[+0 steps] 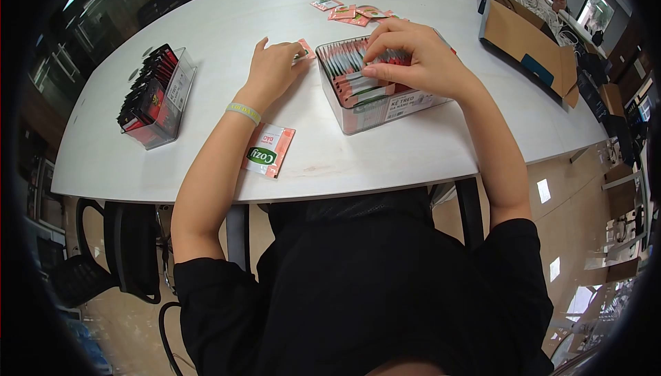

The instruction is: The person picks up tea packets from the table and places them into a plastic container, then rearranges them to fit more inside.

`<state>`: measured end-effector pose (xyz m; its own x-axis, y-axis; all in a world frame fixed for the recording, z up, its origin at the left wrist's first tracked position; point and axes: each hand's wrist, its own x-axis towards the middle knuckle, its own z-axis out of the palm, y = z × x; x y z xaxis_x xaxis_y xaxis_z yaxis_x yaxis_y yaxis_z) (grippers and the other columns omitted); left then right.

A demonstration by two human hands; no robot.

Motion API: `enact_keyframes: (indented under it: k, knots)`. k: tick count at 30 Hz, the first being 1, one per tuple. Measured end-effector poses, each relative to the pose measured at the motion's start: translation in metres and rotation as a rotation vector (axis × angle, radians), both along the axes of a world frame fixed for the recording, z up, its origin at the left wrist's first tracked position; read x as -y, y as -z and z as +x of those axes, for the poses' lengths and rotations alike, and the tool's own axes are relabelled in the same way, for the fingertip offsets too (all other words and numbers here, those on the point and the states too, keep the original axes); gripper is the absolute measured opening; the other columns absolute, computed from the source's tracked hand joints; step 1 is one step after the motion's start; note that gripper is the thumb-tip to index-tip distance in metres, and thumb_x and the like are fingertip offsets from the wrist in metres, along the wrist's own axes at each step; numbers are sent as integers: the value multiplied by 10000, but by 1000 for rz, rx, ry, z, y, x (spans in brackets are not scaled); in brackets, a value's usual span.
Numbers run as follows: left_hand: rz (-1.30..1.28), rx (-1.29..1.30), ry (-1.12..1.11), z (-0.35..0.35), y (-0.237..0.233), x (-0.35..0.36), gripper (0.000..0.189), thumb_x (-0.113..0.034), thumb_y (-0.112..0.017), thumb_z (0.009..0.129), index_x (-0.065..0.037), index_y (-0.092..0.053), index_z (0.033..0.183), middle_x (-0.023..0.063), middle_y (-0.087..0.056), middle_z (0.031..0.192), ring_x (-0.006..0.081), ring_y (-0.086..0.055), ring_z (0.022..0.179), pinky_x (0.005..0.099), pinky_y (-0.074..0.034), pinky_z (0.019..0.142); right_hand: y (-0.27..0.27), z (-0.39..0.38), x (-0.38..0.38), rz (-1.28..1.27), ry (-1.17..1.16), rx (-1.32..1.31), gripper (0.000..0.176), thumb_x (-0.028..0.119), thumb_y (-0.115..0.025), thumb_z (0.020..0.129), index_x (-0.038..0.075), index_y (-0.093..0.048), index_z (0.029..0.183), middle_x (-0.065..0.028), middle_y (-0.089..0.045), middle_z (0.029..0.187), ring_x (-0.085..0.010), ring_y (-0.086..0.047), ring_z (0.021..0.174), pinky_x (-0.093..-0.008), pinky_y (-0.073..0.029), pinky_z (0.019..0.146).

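— What's the biggest thing there?
— A white table, with an open cardboard box at its far right.

— And in front of the person?
— A clear plastic box holding a row of sachets. The right hand is curled over it, thumb and fingers pinching the sachet tops.

— The other hand?
— The left hand lies half open just left of that box, fingertips touching a pink sachet.

— Anything smaller?
— A Cozy sachet lies by the near table edge.
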<state>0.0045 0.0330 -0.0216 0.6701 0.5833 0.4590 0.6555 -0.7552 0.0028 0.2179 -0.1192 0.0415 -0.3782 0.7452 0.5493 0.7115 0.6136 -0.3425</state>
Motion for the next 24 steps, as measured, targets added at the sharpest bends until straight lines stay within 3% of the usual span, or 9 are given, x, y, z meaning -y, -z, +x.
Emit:
enact_keyframes:
  k: [5,7,10,14,17,19,20,22,24]
  knots:
    - [53,66,8,-2,8,-6,231,-276,-560,863,-103,-670,969,98,-672,794,258,-633,779,446,-408,920,-3,-1,1,37,14,-38,189,214,-714,760,38,-663,803,-48,-598,874,-162,-569,798,-268,-453,700]
    - [-88,-84,-67,-3,-5,-4,231,-269,-543,869,-101,-663,973,108,-668,782,281,-632,739,404,-488,723,-3,-2,2,43,15,-30,188,211,-715,759,36,-662,807,-49,-599,869,-165,-570,798,-270,-454,703]
    - [19,-159,-89,-1,1,-14,216,-259,-533,872,-109,-663,957,113,-663,763,295,-629,694,398,-480,589,-4,-3,3,56,17,-25,186,203,-714,758,34,-662,813,-53,-602,866,-167,-572,798,-272,-456,707]
    - [58,-145,-146,0,-10,-4,194,-241,-523,873,-120,-665,927,120,-660,755,304,-626,692,403,-479,597,-3,-2,2,87,9,-28,179,190,-707,759,28,-661,820,-60,-610,873,-172,-578,802,-275,-457,709]
    - [79,24,-209,-5,-21,0,196,-232,-514,883,-108,-662,918,120,-653,728,291,-630,679,392,-480,594,-6,-4,3,119,49,-9,172,176,-697,765,24,-659,835,-71,-613,874,-186,-582,816,-277,-458,716]
    - [-11,555,-79,-11,-28,6,156,-195,-540,880,-79,-645,891,103,-651,710,216,-647,653,315,-488,597,-5,-5,3,189,67,-8,189,182,-698,762,26,-658,862,-78,-617,882,-205,-586,824,-290,-456,729]
    - [-8,555,-76,-14,-29,6,156,-195,-540,880,-79,-645,891,103,-651,710,216,-647,653,315,-488,597,-3,-5,2,257,85,-7,208,188,-699,760,29,-658,888,-86,-620,889,-224,-589,832,-303,-453,741]
    - [-40,995,141,-14,-34,3,159,-167,-555,898,-31,-629,937,70,-647,733,124,-625,671,240,-474,621,3,-9,-3,373,84,8,278,214,-711,745,37,-649,950,-94,-621,919,-243,-584,870,-320,-438,777]
    - [-17,1169,341,-11,-42,18,177,-145,-553,912,23,-604,935,37,-620,787,74,-568,699,201,-455,628,5,-14,-2,513,82,30,452,268,-735,710,42,-610,1081,-110,-613,1001,-269,-563,948,-348,-404,842]
